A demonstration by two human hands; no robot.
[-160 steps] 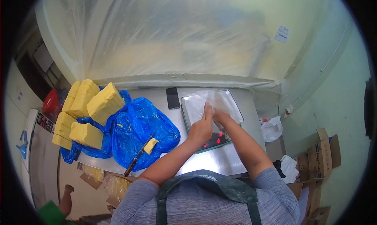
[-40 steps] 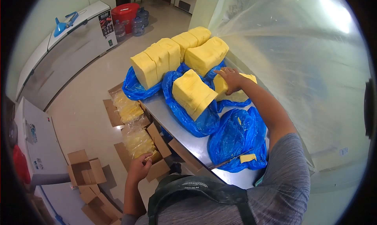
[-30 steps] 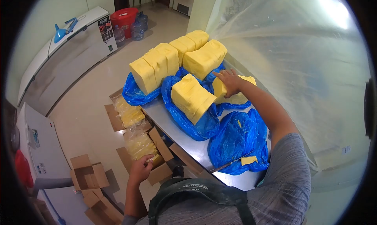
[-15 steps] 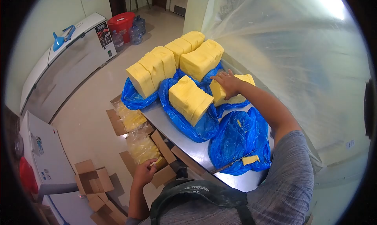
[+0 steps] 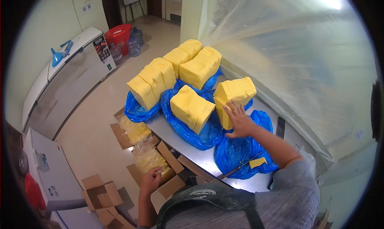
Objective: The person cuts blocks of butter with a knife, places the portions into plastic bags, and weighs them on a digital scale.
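My right hand (image 5: 239, 120), fingers spread, lies against the near face of a big yellow butter block (image 5: 235, 94) on the metal table. To the left of that block, another butter block (image 5: 191, 108) rests on a blue plastic bag (image 5: 202, 139). My left hand (image 5: 151, 180) hangs low by an open cardboard box (image 5: 172, 186) that holds yellow pieces under clear plastic (image 5: 148, 156). Its fingertips are pinched together; what they hold, if anything, is too small to make out. Nearer me, a small butter piece (image 5: 257, 162) and a long thin tool (image 5: 240, 166) lie on a crumpled blue bag (image 5: 232, 153).
More butter blocks (image 5: 154, 79) stand along the table's far end. Plastic sheeting (image 5: 288, 61) hangs on the right. An opened carton (image 5: 102, 193) sits on the floor at left, near white chest freezers (image 5: 76, 71). A red tub (image 5: 119, 37) and water bottles stand behind.
My right hand has slid from the top of the butter block down to its near side, and the block now stands more upright. The left hand stays by the box.
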